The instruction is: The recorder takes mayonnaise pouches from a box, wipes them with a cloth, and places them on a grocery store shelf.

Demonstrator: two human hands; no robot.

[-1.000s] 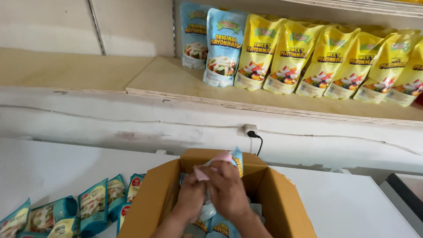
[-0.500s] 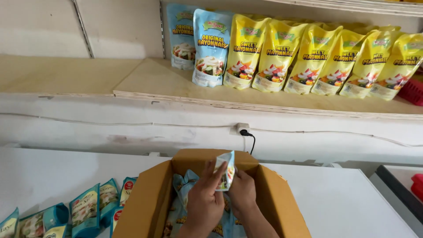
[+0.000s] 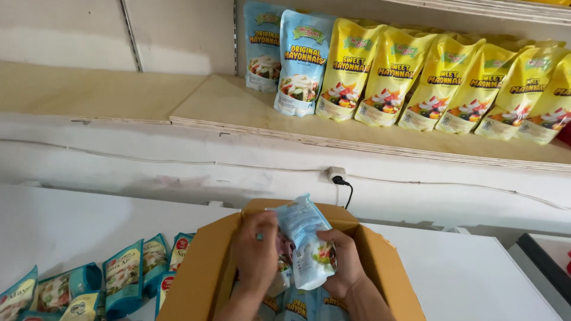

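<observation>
Left hand [image 3: 257, 252]: wrapped around the left side of a light-blue pouch [image 3: 306, 241], fingers curled.
Right hand [image 3: 344, 261]: cupped under the same pouch, gripping its lower right edge.
Pouch: held up, tilted, just above the open cardboard box [image 3: 199, 279].
Box: more blue pouches are seen inside.
Shelf [image 3: 238, 110]: lined with blue and yellow pouches [image 3: 392, 77].
Worktop [image 3: 65, 229]: teal pouches [image 3: 128, 276] are lined up left of the box.

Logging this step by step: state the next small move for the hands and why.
Probably lift the light blue pouch clear of the cardboard box: both the left hand and right hand grip it above the rim, with more pouches below.
</observation>
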